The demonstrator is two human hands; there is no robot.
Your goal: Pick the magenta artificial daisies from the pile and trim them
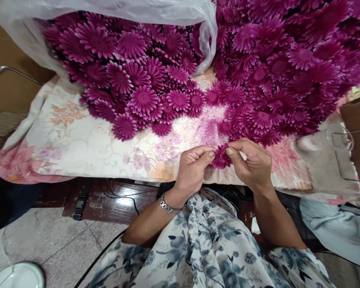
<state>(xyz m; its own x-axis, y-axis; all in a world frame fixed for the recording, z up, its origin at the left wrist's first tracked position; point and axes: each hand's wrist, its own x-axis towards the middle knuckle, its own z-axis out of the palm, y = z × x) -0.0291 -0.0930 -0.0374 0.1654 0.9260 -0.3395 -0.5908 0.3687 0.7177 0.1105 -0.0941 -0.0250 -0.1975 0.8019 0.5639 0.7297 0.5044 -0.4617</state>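
Note:
Over the near edge of the table, my left hand (194, 165) and my right hand (251, 161) face each other around one magenta artificial flower (221, 157). Thumb and forefinger of each hand pinch its petals from opposite sides. Just beyond my right hand rises a big heap of similar layered flowers (259, 74). To the left, a pile of flatter magenta petal pieces (144, 99) spills from a clear plastic bag (208, 38). Purple dust lies on the cloth between the two heaps.
A floral cloth (87, 150) covers the table. At the right edge stand a brown cardboard box (358, 140) and a clear round plastic item (339, 138). Below the table, a black cable (99, 256) crosses the floor near a white round lid-like object (16, 276).

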